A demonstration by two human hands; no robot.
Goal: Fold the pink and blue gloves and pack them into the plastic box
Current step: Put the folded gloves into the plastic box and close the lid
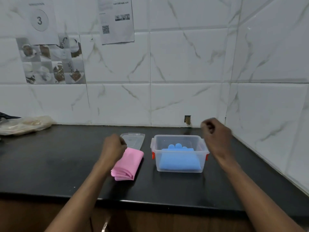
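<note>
Pink glove (pixel 129 163): folded into a thick pad, lying on the desk (pixel 58 164) just left of the plastic box (pixel 177 136), its layered edge facing the near side.
Blue glove (pixel 179 160): folded and lying inside the plastic box, its rounded fingertips pointing to the far side.
Plastic box: clear, open on top, with orange latches (pixel 153 155) on its left and right ends; it stands on the desk to the right of centre.
Lid (pixel 133 139): clear, flat on the desk just beyond the pink glove; the glove's far end lies over its near edge.
Left hand (pixel 113 146): placed on the far left corner of the pink glove, seen from the back.
Left grip: fingers curled down round the glove's far edge, pinching it as far as the view shows.
Right hand (pixel 215 133): raised above the desk at the far right corner of the box, touching nothing.
Right grip: fingers curled in on the palm, holding nothing.
Plastic bag (pixel 25 124): crumpled and pale, on the far left of the desk against the wall.
Wall (pixel 184 64): white marbled tiles, with two printed sheets (pixel 117 20) stuck up at the far left.
</note>
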